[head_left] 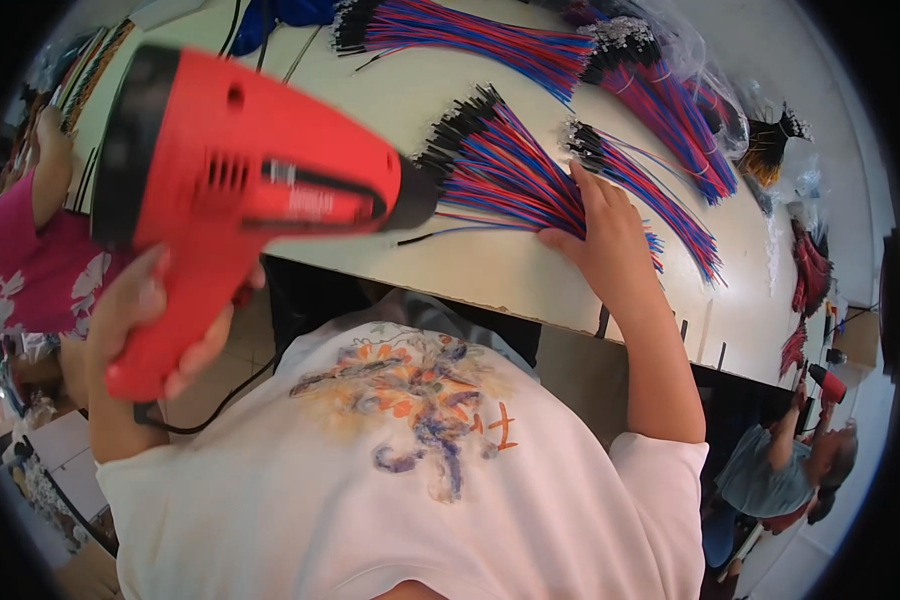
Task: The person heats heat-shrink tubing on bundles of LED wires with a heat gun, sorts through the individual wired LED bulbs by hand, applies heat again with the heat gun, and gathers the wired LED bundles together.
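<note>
My left hand (185, 320) is wrapped round the handle of a large red heat gun (300, 150) with a black rear and a black nozzle. The gun is raised and slightly blurred, its nozzle pointing right. In this view the nozzle tip overlaps the left edge of a fanned bundle of red, blue and black wires (515, 175) with black sleeved ends; how far apart they are I cannot tell. My right hand (610, 230) grips this bundle at its right part, thumb and fingers on either side. Some wire ends show beyond the palm.
A smaller wire bundle (660, 195) lies right of my right hand. More bundles (480, 45) lie along the far side of the pale table (510, 285), some near clear plastic. Co-workers sit at the left, in a pink sleeve (45, 240), and at the lower right (780, 470). A black cord (235, 400) hangs below the gun.
</note>
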Available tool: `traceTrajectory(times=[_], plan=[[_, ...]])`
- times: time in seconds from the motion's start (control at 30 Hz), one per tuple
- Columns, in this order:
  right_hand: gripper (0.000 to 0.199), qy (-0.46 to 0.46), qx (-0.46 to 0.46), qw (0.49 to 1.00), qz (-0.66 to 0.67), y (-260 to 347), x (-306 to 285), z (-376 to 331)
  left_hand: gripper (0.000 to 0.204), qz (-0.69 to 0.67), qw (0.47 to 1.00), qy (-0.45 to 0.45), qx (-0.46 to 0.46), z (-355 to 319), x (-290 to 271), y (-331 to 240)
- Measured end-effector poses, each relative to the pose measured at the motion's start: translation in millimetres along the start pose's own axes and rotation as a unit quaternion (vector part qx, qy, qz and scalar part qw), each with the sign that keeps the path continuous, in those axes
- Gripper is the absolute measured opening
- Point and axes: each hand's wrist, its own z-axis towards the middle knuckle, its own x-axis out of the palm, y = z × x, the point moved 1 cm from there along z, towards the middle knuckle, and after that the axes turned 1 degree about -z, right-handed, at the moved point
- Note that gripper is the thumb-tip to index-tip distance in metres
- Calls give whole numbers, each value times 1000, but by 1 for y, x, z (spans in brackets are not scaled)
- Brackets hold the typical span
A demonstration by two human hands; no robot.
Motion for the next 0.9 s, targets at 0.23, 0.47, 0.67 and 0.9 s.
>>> traceTrajectory(times=[0.23,0.47,0.67,0.9], plan=[[48,27,-4,999,24,17,7,-16,70,-75,990,-67,-103,-57,3,35],[94,18,-71,996,-48,54,7,-60,82,-52,987,-141,62,-38,20,31],[72,64,-54,996,-38,56,20,-79,85,-48,994,-90,30,-35,11,31],[54,316,240,613,683,24,-34,-27,84,-66,974,92,-198,-43,-12,3]])
